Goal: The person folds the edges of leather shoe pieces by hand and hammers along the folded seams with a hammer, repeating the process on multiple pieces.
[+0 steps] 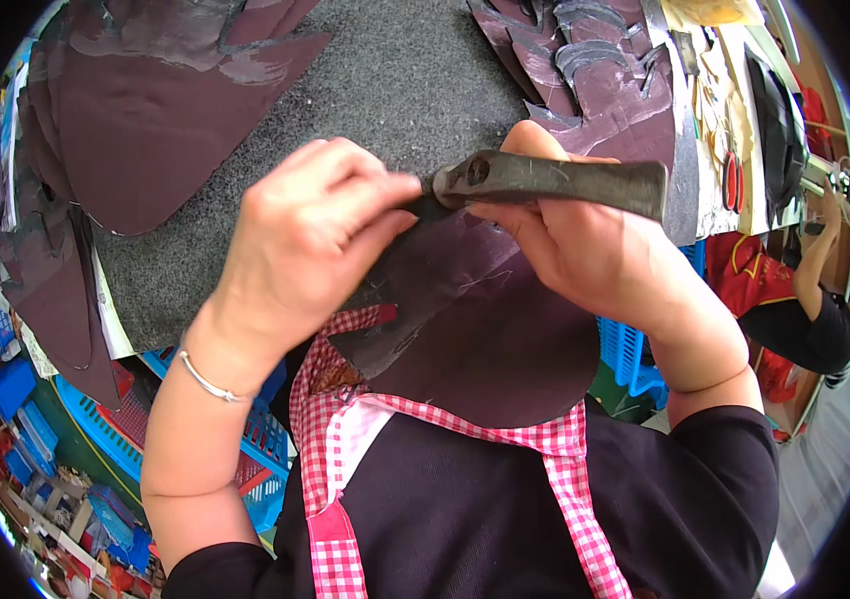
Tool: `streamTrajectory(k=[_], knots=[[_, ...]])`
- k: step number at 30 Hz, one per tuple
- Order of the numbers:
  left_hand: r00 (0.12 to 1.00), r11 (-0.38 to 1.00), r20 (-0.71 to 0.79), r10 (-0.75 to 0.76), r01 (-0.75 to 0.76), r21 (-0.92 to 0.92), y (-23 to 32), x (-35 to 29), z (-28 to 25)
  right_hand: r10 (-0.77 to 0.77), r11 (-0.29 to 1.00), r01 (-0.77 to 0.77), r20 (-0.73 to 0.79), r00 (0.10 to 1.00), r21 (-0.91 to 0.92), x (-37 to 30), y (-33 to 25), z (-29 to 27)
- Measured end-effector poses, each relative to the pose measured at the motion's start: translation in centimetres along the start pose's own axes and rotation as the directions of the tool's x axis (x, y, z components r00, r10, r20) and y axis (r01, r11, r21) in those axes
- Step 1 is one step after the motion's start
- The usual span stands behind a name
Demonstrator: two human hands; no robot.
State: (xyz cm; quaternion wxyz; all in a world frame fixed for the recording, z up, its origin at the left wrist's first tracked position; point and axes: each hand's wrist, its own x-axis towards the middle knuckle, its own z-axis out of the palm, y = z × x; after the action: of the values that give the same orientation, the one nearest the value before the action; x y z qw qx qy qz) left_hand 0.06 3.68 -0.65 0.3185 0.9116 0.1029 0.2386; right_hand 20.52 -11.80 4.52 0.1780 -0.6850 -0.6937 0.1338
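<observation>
In my right hand (pixel 585 240) is a hammer (pixel 585 183); its dark metal head lies level above my fingers, and its handle is hidden. The round hammer face points left, close to my left fingertips. A dark maroon leather-like piece (pixel 505 339) lies under both hands, its wide rounded end hanging over the near table edge toward my apron. My left hand (pixel 315 225), slightly blurred, pinches the upper edge of this piece between thumb and forefinger.
Stacked maroon pieces (pixel 155 130) lie at the left, and overlapping cut pieces (pixel 605 80) at the far right of the grey table surface (pixel 385 90). Red-handled pliers (pixel 733 185) lie further right. Blue baskets (pixel 635 359) stand below. Another person (pixel 810 319) is at the right.
</observation>
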Motion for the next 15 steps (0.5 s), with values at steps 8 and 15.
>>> streamTrajectory(k=[8,15], knots=[[0.989,0.99,-0.047,-0.143,0.142,-0.019,1.5,-1.5,0.4,-0.045,0.991,0.048,0.031,0.999,-0.123,0.2,-0.7,0.5],[0.992,0.988,-0.088,-0.087,0.097,0.121,2.3,-2.4,0.8,-0.117,0.992,0.12,0.056,0.991,-0.04,0.7,-0.2,1.2]])
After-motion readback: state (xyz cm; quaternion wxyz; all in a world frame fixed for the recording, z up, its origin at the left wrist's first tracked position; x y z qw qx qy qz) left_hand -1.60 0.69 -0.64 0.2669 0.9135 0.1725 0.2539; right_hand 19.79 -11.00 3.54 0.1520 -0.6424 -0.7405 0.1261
